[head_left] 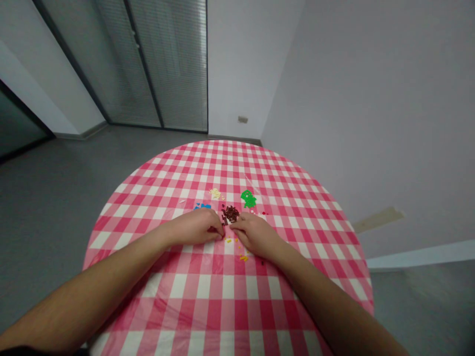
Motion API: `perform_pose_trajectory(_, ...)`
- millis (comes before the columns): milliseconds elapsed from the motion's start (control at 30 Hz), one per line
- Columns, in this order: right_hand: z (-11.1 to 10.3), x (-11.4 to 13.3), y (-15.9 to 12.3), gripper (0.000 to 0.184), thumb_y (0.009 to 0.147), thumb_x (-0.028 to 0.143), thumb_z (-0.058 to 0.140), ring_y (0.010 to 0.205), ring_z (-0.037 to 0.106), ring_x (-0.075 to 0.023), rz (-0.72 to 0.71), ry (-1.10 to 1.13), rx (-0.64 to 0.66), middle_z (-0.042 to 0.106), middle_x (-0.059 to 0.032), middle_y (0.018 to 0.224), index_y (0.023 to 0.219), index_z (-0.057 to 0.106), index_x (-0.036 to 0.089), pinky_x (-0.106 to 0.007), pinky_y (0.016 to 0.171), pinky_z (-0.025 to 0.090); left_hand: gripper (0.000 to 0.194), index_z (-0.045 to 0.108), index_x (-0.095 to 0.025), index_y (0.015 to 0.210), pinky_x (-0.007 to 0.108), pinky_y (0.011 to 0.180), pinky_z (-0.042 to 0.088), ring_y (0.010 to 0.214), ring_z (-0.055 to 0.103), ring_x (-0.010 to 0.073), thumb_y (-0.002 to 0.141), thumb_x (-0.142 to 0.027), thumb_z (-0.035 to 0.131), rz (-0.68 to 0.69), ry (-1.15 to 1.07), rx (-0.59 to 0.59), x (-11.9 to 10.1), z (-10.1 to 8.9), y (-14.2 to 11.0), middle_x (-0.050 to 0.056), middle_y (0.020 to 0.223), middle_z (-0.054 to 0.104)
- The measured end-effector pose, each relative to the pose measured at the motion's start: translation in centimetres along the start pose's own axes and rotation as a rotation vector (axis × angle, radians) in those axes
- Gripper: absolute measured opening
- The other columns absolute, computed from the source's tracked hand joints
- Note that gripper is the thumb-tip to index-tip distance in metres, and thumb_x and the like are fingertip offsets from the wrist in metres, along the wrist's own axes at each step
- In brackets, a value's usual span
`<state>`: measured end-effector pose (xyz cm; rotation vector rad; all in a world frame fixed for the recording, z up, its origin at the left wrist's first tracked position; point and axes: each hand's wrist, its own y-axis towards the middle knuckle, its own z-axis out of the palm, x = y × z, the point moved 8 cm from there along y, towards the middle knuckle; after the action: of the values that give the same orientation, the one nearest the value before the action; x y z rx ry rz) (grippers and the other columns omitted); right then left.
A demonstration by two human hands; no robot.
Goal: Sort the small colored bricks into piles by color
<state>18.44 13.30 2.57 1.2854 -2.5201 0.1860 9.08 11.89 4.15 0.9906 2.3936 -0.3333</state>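
My left hand [196, 226] rests on the checked tablecloth with its fingers curled in and the fingertips pressed together. Whatever those fingertips pinch is too small to make out. Facing it, my right hand [258, 233] has thumb and fingers closed together at the near edge of a pile of small dark brown pieces [232, 213]. Anything in that pinch is hidden. Loose yellow pieces [243, 258] lie between and just below the hands. Blue pieces [204, 206] sit right behind my left hand, partly covered by it.
Cream pieces [215, 193] and a cluster of green pieces [248, 199] lie farther back. A few red bits [264, 213] are beyond my right hand. The round table wears a red-and-white checked cloth [222, 163]. A wall [371, 99] stands close on the right; glass partitions [174, 74] are behind.
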Motion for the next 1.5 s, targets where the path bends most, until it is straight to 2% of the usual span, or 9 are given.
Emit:
perform_pose_trajectory(333,-1.4,0.1,-1.7,0.028,0.087,0.006,0.051,0.087,0.064,-0.017,-0.102,0.304,0.086,0.072,-0.0061,0.095,0.097,0.075,0.016,-0.029,0.082,0.047,0.023,0.069,-0.019,0.106,0.026,0.075,0.046,0.088,0.066,0.0194,0.086,-0.011,0.062,-0.012,0.034,-0.026,-0.5,0.6,0.0,0.005,0.1,0.072)
perform_pose_trajectory(467,-2.8,-2.1,-2.2,0.029,0.088,0.01,0.049,0.088,0.066,-0.0179,0.039,0.312,0.059,0.075,-0.0054,0.099,0.099,0.075,0.019,-0.029,0.081,0.049,0.044,0.058,-0.021,0.127,0.029,0.075,0.048,0.09,0.066,0.022,0.084,-0.014,0.063,-0.046,0.039,-0.063,-0.8,1.4,0.1,0.008,0.108,0.07)
perform_pose_trajectory(600,-2.4,-2.6,-2.3,0.028,0.084,0.01,0.051,0.081,0.066,-0.0177,0.084,0.26,0.09,0.076,-0.0056,0.094,0.094,0.076,0.018,-0.028,0.075,0.048,0.057,0.05,-0.02,0.138,0.034,0.082,0.05,0.097,0.065,0.0247,0.083,-0.017,0.066,-0.079,0.033,-0.087,-0.8,2.2,0.2,0.009,0.112,0.069)
perform_pose_trajectory(833,-2.0,-1.7,-3.3,0.02,0.074,0.007,0.06,0.07,0.065,-0.0127,0.084,0.465,0.292,0.073,-0.0008,0.08,0.085,0.073,0.017,-0.021,0.063,0.045,0.049,0.056,-0.019,0.129,0.037,0.093,0.048,0.11,0.061,0.0264,0.082,-0.019,0.072,-0.059,0.003,-0.105,-1.2,2.7,0.7,0.01,0.121,0.066)
perform_pose_trajectory(967,-1.2,-1.6,-3.4,0.007,0.07,0.013,0.072,0.057,0.057,-0.0109,0.155,0.328,0.369,0.066,0.0026,0.064,0.072,0.068,0.017,-0.021,0.052,0.038,0.036,0.063,-0.016,0.115,0.036,0.091,0.048,0.107,0.061,0.0263,0.083,-0.029,0.074,0.009,0.017,-0.095,-2.2,3.0,1.1,0.011,0.116,0.065)
perform_pose_trajectory(1133,-1.0,-1.3,-2.9,0.016,0.072,0.019,0.075,0.051,0.049,-0.0095,0.18,0.22,0.33,0.058,0.0041,0.055,0.063,0.062,0.017,-0.023,0.048,0.03,0.029,0.067,-0.016,0.108,0.033,0.086,0.048,0.096,0.063,0.0238,0.083,-0.027,0.076,0.06,-0.026,-0.049,-2.9,3.6,1.3,0.008,0.101,0.067)
perform_pose_trajectory(1233,-1.1,-2.3,-3.6,0.02,0.064,0.026,0.083,0.053,0.051,-0.011,0.27,0.219,0.4,0.061,0.0038,0.058,0.065,0.065,0.018,-0.023,0.047,0.03,0.029,0.067,-0.016,0.111,0.033,0.089,0.047,0.099,0.062,0.0236,0.085,-0.026,0.073,0.115,-0.045,-0.058,-3.3,4.0,1.2,0.009,0.104,0.067)
perform_pose_trajectory(1333,-0.9,-2.7,-4.4,0.023,0.056,0.022,0.086,0.052,0.051,-0.0119,0.324,0.124,0.485,0.062,0.0037,0.06,0.066,0.066,0.019,-0.023,0.045,0.029,0.03,0.068,-0.017,0.113,0.033,0.086,0.048,0.098,0.06,0.0236,0.087,-0.031,0.072,0.114,-0.009,-0.087,-3.6,4.3,1.2,0.01,0.105,0.064)
perform_pose_trajectory(1500,-0.8,-2.2,-4.4,0.012,0.066,0.008,0.069,0.05,0.051,-0.0122,0.277,0.067,0.497,0.062,0.0013,0.056,0.06,0.065,0.018,-0.024,0.046,0.031,0.025,0.072,-0.02,0.107,0.038,0.086,0.047,0.101,0.055,0.0263,0.09,-0.038,0.067,0.078,0.154,-0.207,-4.2,4.1,1.3,0.012,0.11,0.059)
